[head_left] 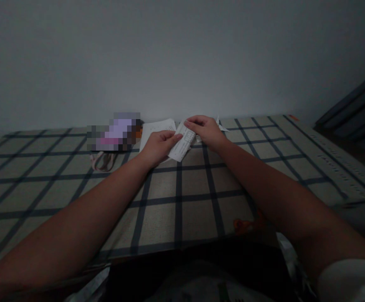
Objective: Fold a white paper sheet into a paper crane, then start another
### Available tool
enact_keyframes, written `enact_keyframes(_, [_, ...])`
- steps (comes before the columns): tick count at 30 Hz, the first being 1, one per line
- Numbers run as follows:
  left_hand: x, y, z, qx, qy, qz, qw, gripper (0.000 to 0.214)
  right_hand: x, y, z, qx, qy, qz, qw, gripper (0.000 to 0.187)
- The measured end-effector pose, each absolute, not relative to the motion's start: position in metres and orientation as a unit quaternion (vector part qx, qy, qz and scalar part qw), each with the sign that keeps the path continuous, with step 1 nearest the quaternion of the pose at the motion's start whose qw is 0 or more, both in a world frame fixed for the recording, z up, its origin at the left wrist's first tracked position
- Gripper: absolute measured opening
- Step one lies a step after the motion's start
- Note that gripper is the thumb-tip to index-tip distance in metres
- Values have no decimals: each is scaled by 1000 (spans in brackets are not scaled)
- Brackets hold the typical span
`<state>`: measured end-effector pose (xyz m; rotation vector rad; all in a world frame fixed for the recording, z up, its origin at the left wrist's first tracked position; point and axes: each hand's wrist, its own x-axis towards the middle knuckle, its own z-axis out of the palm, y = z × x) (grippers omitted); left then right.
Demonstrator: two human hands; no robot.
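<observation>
Between both hands a small white printed paper slip [181, 150] is held tilted above the table, its dark print too small to read. My left hand [160, 146] pinches the slip's left edge, thumb on top. My right hand [205, 129] grips its upper right part between thumb and fingers. Behind my left hand lies a larger white sheet [157, 126] with faint marks. Torn or folded white paper [222, 125] shows just past my right hand, partly hidden by it.
A checked cloth [191, 209] covers the table, which meets a plain wall [182, 58]. On the left lies a blurred-out purple and pink object [116, 132] with a pale strap loop [103, 161]. An orange item [243, 225] sits near the front edge; dark folded fabric [355, 105] is at right.
</observation>
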<state>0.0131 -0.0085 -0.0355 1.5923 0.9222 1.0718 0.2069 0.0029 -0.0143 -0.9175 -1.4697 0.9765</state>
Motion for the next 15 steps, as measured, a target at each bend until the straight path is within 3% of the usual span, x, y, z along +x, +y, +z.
enact_keyframes(8, [13,-14,-31,648,418,433,467,53,210,9,-17,-385,-621,400,554,26])
enact_keyframes(15, [12,-6,-36,640,426,470,434,44,207,6,-15,-388,-585,471,534,32])
